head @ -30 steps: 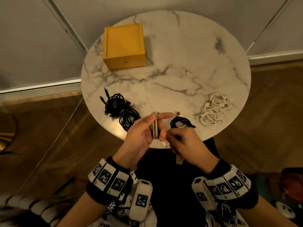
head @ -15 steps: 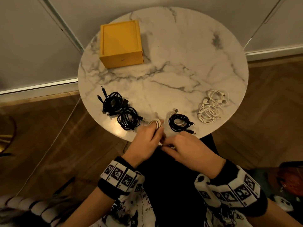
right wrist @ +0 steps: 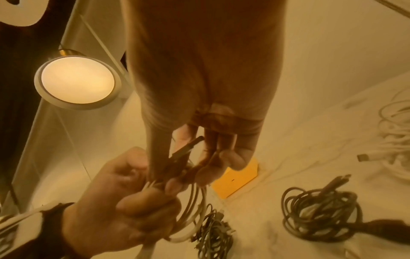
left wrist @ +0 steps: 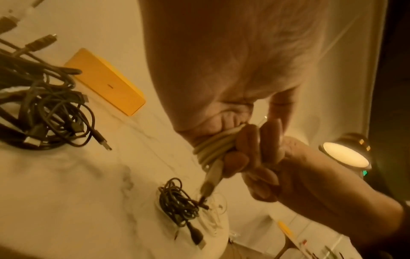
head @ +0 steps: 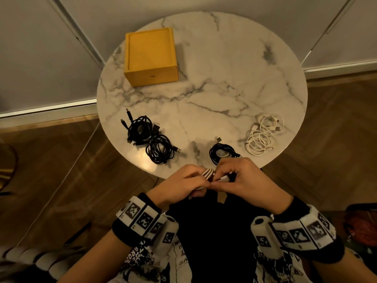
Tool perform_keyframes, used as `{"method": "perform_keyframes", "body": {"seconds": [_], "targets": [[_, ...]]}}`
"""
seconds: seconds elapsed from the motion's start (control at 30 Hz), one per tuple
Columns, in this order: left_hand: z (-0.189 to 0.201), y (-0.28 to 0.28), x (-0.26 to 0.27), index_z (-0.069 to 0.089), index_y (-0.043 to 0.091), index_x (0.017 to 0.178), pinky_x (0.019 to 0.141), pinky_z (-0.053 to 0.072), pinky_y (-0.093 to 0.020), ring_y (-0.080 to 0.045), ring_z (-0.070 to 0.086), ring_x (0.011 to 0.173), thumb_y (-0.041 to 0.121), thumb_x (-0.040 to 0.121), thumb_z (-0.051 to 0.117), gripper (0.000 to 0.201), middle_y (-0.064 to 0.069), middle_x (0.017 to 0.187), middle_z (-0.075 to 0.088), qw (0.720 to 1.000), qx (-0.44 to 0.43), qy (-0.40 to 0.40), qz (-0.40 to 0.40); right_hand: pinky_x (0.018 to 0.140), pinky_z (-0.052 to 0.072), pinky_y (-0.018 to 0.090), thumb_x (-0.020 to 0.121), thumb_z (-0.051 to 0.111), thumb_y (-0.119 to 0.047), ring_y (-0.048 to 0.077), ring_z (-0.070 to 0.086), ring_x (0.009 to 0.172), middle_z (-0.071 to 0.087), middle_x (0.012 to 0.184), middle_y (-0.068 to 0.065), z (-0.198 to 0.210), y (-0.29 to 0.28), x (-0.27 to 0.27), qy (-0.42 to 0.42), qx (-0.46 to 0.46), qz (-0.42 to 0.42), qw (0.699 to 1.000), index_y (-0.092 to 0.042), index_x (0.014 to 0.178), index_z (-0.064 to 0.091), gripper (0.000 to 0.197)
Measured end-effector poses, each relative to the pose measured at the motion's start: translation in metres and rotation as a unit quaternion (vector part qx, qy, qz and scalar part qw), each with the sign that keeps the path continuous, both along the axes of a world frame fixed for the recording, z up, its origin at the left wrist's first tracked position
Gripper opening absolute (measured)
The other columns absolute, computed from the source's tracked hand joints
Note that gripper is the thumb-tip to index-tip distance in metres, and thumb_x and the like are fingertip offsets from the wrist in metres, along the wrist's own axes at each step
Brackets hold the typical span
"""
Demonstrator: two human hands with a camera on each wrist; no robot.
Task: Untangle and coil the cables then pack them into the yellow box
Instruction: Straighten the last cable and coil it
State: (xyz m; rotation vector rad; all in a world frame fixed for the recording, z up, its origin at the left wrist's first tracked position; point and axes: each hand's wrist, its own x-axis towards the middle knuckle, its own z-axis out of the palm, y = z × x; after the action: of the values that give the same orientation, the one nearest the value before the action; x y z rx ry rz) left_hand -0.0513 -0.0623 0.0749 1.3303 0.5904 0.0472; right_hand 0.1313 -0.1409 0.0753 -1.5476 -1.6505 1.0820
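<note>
Just off the table's near edge, my left hand (head: 201,176) grips a small coil of white cable (head: 208,173) in curled fingers. My right hand (head: 219,178) meets it, pinching the cable's loose end by its plug (left wrist: 210,177). The left wrist view shows the white loops (left wrist: 213,145) bunched between both hands. The closed yellow box (head: 151,56) stands at the table's far left. Two black coils (head: 139,129) (head: 160,149) lie at the near left. A third black coil (head: 221,153) lies just beyond my hands. A loose bunch of white cables (head: 263,135) lies at the right.
The round marble table (head: 214,88) stands on a wood floor beside grey wall panels. A lit round lamp (right wrist: 77,80) shows in the right wrist view. My dark lap is below the hands.
Both hands have come down and toward my body to the table's near edge. My right hand has closed in on the coil in my left hand.
</note>
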Motion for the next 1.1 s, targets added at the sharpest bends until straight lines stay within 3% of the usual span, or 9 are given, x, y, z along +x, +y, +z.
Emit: {"method": "perform_keyframes", "body": {"seconds": [0.13, 0.3, 0.37, 0.43, 0.53, 0.63, 0.8, 1.0, 1.1], "targets": [[0.001, 0.011, -0.005, 0.057, 0.008, 0.072, 0.051, 0.025, -0.035, -0.019, 0.033, 0.048, 0.026, 0.076, 0.054, 0.018, -0.005, 0.052, 0.041, 0.998, -0.051, -0.036, -0.017, 0.063, 0.040, 0.020, 0.075, 0.082, -0.028, 0.009, 0.054, 0.073, 0.059, 0.083, -0.006, -0.002, -0.002, -0.010, 0.026, 0.019, -0.048, 0.998, -0.023, 0.078, 0.062, 0.021], [-0.015, 0.012, 0.008, 0.055, 0.005, 0.086, 0.049, 0.031, -0.015, -0.004, 0.039, 0.044, 0.032, 0.084, 0.063, 0.028, 0.007, 0.052, 0.049, 0.984, -0.133, -0.115, -0.038, 0.080, 0.045, 0.022, 0.077, 0.075, -0.030, 0.016, 0.059, 0.100, 0.059, 0.110, 0.006, -0.005, -0.003, 0.000, 0.125, 0.002, -0.066, 0.990, -0.014, 0.092, 0.055, 0.030], [-0.019, 0.011, 0.022, 0.052, -0.003, 0.092, 0.050, 0.037, -0.014, -0.005, 0.041, 0.044, 0.038, 0.080, 0.069, 0.045, 0.006, 0.050, 0.050, 0.976, -0.176, -0.121, -0.047, 0.079, 0.049, 0.034, 0.080, 0.075, -0.012, 0.022, 0.059, 0.094, 0.061, 0.110, 0.015, 0.001, -0.007, 0.009, 0.230, -0.043, -0.073, 0.969, -0.006, 0.099, 0.049, 0.033], [-0.020, 0.011, 0.036, 0.058, -0.006, 0.090, 0.049, 0.037, -0.018, -0.008, 0.043, 0.043, 0.036, 0.078, 0.071, 0.046, 0.001, 0.050, 0.053, 0.969, -0.200, -0.134, -0.047, 0.069, 0.050, 0.030, 0.081, 0.071, 0.001, 0.021, 0.058, 0.081, 0.061, 0.100, 0.017, 0.008, -0.010, 0.020, 0.271, -0.078, -0.080, 0.956, 0.000, 0.102, 0.048, 0.032], [-0.024, 0.007, 0.057, 0.070, 0.008, 0.081, 0.053, 0.046, -0.021, -0.016, 0.058, 0.048, 0.031, 0.080, 0.071, 0.023, -0.009, 0.060, 0.066, 0.975, -0.163, -0.150, -0.001, 0.074, 0.049, 0.029, 0.081, 0.072, 0.000, 0.017, 0.063, 0.081, 0.068, 0.091, 0.009, 0.008, -0.011, 0.033, 0.177, -0.061, -0.133, 0.973, -0.003, 0.101, 0.057, 0.025], [-0.034, -0.008, 0.077, 0.070, -0.001, 0.088, 0.060, 0.055, -0.027, -0.023, 0.067, 0.059, 0.015, 0.089, 0.059, 0.019, -0.018, 0.071, 0.070, 0.976, -0.089, -0.144, 0.134, 0.079, 0.055, 0.040, 0.079, 0.073, -0.003, 0.017, 0.069, 0.082, 0.072, 0.087, 0.007, 0.000, -0.009, 0.039, 0.092, -0.030, -0.231, 0.968, -0.011, 0.092, 0.064, 0.018], [-0.033, -0.014, 0.097, 0.067, -0.010, 0.090, 0.060, 0.055, -0.029, -0.024, 0.066, 0.059, 0.010, 0.092, 0.054, 0.024, -0.021, 0.069, 0.069, 0.964, -0.019, -0.157, 0.212, 0.061, 0.052, 0.051, 0.072, 0.080, -0.017, 0.020, 0.059, 0.061, 0.065, 0.071, 0.018, -0.002, -0.002, 0.053, 0.110, -0.029, -0.288, 0.951, -0.017, 0.082, 0.067, 0.017], [-0.036, -0.003, 0.093, 0.064, 0.003, 0.079, 0.051, 0.047, -0.026, -0.019, 0.056, 0.051, 0.012, 0.075, 0.070, 0.012, -0.012, 0.062, 0.059, 0.942, -0.180, -0.172, 0.226, 0.055, 0.045, 0.028, 0.070, 0.077, -0.013, 0.022, 0.056, 0.061, 0.059, 0.068, 0.013, -0.001, 0.004, 0.050, 0.240, -0.071, -0.249, 0.935, -0.010, 0.085, 0.058, 0.025], [-0.046, 0.006, 0.082, 0.057, -0.003, 0.093, 0.057, 0.051, -0.027, -0.019, 0.060, 0.059, 0.016, 0.064, 0.084, 0.044, -0.013, 0.072, 0.061, 0.943, -0.225, -0.168, 0.177, 0.060, 0.047, 0.019, 0.071, 0.079, 0.001, 0.011, 0.058, 0.068, 0.060, 0.074, 0.004, -0.007, -0.001, 0.050, 0.283, -0.073, -0.240, 0.926, -0.007, 0.085, 0.061, 0.024]]}}
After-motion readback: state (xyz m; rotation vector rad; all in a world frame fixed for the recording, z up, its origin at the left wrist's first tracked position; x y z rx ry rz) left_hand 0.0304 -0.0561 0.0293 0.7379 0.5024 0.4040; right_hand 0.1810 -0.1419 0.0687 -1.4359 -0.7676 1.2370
